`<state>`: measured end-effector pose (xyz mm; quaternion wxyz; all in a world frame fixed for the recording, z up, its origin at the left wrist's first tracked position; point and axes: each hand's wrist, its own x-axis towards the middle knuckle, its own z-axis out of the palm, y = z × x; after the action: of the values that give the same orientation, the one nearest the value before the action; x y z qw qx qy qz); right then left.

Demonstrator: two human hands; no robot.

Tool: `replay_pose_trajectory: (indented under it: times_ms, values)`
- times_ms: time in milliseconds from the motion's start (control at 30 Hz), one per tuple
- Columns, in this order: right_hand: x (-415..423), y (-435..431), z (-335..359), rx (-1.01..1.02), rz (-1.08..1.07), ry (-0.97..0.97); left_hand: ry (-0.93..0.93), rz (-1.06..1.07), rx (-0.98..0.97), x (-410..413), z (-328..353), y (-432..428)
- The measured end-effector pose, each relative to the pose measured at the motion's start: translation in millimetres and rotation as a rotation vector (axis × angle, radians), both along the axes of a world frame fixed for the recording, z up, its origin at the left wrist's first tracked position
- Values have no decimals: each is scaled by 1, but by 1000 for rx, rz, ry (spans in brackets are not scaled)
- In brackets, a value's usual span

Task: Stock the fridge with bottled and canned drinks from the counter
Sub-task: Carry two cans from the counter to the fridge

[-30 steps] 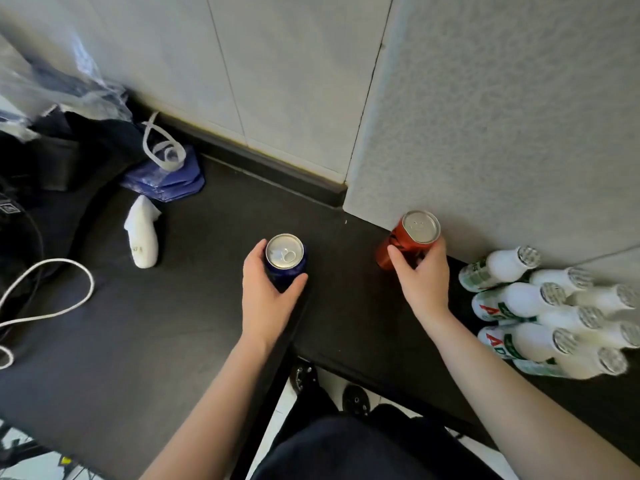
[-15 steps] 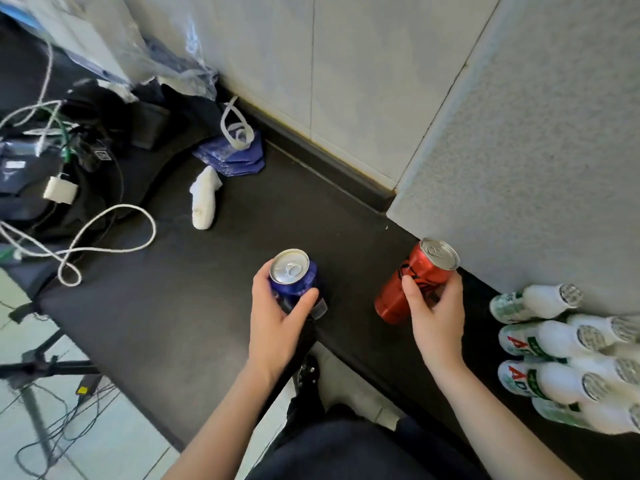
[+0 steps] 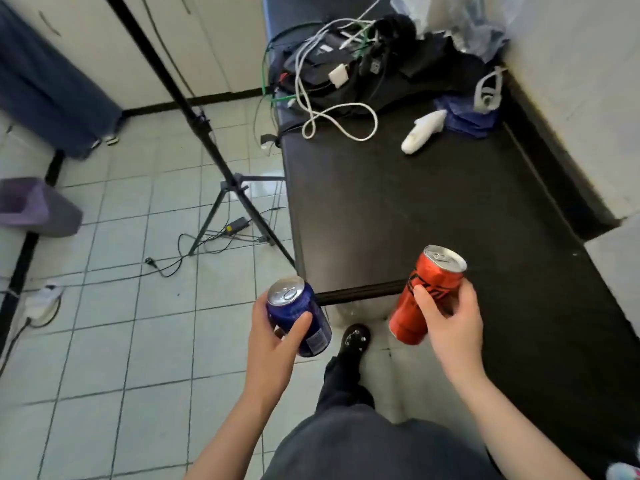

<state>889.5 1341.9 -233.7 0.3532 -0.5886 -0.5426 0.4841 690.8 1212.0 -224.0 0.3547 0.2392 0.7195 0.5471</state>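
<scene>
Your left hand (image 3: 273, 344) is gripping the blue can (image 3: 298, 317), your right hand (image 3: 450, 327) the red can (image 3: 424, 296); both are tilting, tops pointing up and away, beside the surface (image 3: 433, 209).

Held over the floor (image 3: 138, 306), just off the counter (image 3: 415, 209) and its near left corner: left can (image 3: 298, 317), in the left hand (image 3: 273, 344). Right of it, at the counter's near edge: right can (image 3: 426, 296), in the right hand (image 3: 450, 334). Left of the counter, on the floor: tripod (image 3: 221, 174). At the counter's far end: cables (image 3: 339, 119).
</scene>
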Motion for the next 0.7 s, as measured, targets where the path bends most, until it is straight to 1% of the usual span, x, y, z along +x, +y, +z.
replay_pose_trajectory:
  times_ms: [167, 300, 400, 467, 567, 700]
  values:
    - [-61, -55, -21, -65, 309, 36, -2, 322, -92, -8, -15, -111]
    - [-101, -104, -21, -67, 561, -37, -45, 548, -133, -8, -21, -187]
    - [-130, -133, -20, -78, 746, -84, -49, 706, -145, -12, -26, -226]
    - [-152, -151, -18, -51, 817, -102, -75, 809, -137, -20, -30, -247]
    - [-194, -185, -16, -40, 862, -113, -132, 923, -98, -42, -36, -281]
    - [-265, -243, -8, -5, 955, -140, -141, 1037, -63, -87, -34, -345]
